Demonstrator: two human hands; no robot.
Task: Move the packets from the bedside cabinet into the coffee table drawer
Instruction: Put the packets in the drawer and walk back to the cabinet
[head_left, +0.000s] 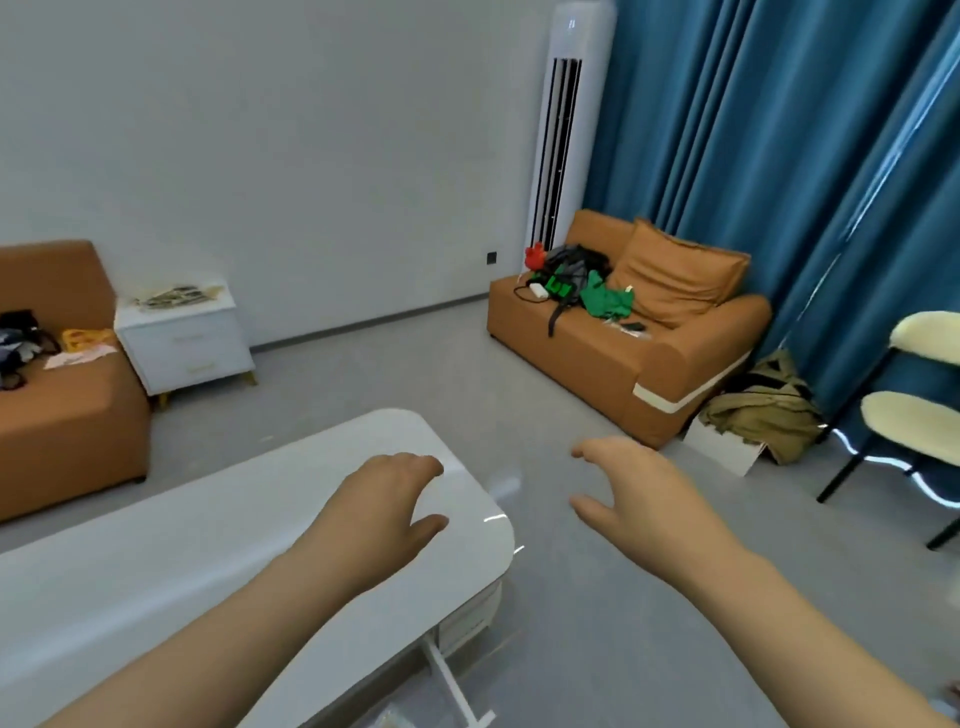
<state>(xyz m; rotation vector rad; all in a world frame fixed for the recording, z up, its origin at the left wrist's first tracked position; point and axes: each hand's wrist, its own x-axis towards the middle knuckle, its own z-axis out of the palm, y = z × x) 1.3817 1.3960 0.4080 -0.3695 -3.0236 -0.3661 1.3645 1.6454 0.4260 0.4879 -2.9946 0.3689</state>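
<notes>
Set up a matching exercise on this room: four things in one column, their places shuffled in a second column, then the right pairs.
1 packets
2 green cloth
3 left hand
4 olive garment

A on the seat of the sofa by the curtain
B above the coffee table
C heaped beside that sofa's end
D on top of the bedside cabinet

Pairs: 1-D, 2-A, 3-B, 4-C
</notes>
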